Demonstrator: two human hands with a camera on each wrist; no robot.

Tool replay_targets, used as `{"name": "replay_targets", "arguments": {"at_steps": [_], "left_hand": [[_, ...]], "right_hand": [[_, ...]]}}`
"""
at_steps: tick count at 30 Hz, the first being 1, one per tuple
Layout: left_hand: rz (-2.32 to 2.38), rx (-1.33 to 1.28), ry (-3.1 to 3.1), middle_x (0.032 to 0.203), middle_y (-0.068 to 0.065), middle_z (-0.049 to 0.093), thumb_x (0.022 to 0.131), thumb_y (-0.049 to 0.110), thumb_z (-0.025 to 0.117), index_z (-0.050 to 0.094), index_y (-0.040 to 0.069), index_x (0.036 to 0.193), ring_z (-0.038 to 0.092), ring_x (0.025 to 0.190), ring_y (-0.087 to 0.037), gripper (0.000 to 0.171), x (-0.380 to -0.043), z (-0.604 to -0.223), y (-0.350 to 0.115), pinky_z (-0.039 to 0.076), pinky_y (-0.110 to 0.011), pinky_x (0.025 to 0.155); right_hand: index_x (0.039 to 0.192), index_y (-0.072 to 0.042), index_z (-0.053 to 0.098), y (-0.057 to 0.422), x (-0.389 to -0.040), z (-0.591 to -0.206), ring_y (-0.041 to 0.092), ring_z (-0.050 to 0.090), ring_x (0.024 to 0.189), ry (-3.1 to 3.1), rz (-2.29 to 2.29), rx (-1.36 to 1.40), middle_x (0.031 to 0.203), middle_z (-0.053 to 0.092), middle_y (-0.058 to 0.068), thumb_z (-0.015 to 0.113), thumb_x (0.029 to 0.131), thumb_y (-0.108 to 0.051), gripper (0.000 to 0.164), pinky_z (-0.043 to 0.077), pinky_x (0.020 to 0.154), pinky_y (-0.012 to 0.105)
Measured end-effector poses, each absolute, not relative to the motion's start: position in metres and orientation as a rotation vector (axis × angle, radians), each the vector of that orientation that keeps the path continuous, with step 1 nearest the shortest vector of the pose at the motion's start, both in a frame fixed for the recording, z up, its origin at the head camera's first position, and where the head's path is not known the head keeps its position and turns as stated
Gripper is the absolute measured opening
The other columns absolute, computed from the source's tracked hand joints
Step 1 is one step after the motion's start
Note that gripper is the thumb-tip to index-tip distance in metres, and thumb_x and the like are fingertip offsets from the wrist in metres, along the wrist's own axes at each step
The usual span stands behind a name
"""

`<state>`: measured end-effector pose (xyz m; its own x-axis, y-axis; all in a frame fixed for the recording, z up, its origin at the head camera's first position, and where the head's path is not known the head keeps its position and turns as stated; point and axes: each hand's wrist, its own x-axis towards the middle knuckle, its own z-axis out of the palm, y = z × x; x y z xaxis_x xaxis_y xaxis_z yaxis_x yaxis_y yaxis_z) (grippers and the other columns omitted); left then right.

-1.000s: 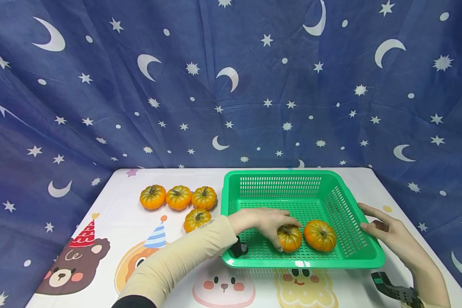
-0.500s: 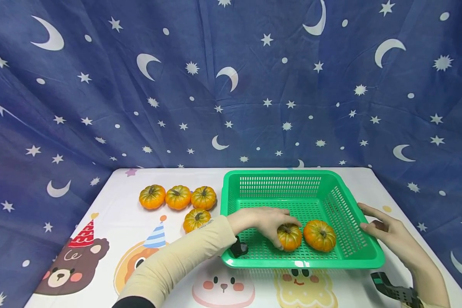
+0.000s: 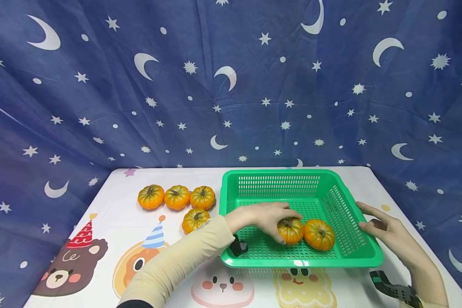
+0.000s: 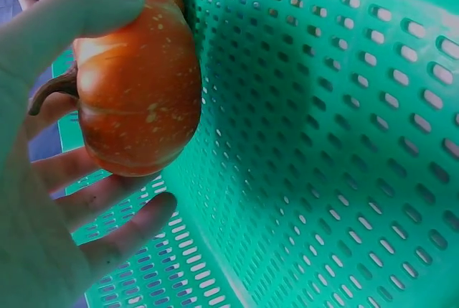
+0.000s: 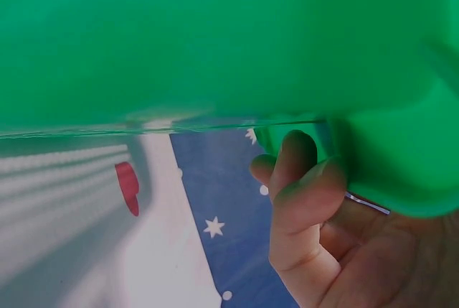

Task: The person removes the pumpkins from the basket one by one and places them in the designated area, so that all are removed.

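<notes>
My left hand [image 3: 268, 219] reaches into the green plastic basket [image 3: 292, 263] and grips a small orange pumpkin [image 3: 291, 232]. In the left wrist view, the thumb lies over this pumpkin [image 4: 140, 92], some fingers pass behind it, and its brown stem points toward the palm. A second pumpkin [image 3: 319, 235] rests on the basket floor just to its right. At the basket's right rim, my right hand [image 3: 386, 229] holds the edge; the right wrist view shows its curled fingers [image 5: 308, 207] under the green rim.
Left of the basket, several more pumpkins stand on the printed white tablecloth [image 3: 131, 235]: three in a back row [image 3: 177, 197] and one pumpkin [image 3: 195, 220] in front, partly behind the left sleeve [image 3: 185, 256]. A blue moon-and-star curtain [image 3: 231, 94] hangs behind.
The pumpkin in my left hand has shifted slightly up in the head view, toward the basket's back, and sits closer to its neighbour. The right hand stays at the rim.
</notes>
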<state>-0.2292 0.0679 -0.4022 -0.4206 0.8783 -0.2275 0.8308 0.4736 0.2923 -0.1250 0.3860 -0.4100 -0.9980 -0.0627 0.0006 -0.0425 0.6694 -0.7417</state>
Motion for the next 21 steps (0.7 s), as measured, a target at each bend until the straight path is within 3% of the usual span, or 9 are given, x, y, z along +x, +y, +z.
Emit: {"name": "replay_targets", "arguments": {"at_steps": [7,21], "left_hand": [[0.202,1.456,2.419,0.118,0.004,0.050,0.074,0.039,0.078,0.041,0.031,0.144,0.049,0.098,-0.007,0.080,-0.227,-0.395,0.064,0.043,-0.018,0.075],[0.196,1.444,2.511,0.122,0.003,0.049,0.075,0.042,0.077,0.039,0.034,0.145,0.050,0.100,-0.008,0.080,-0.228,-0.377,0.056,0.045,-0.020,0.076]], "right_hand": [[0.148,-0.002,0.032,0.385,-0.126,-0.411,0.003,0.060,0.078,2.861,-1.286,-0.114,0.112,0.043,-0.033,0.056,0.097,-0.024,0.061,0.046,0.068,0.016],[0.148,0.000,0.033,0.385,-0.125,-0.410,0.003,0.061,0.078,2.861,-1.297,-0.126,0.112,0.043,-0.034,0.056,0.097,-0.023,0.060,0.047,0.068,0.017]]}}
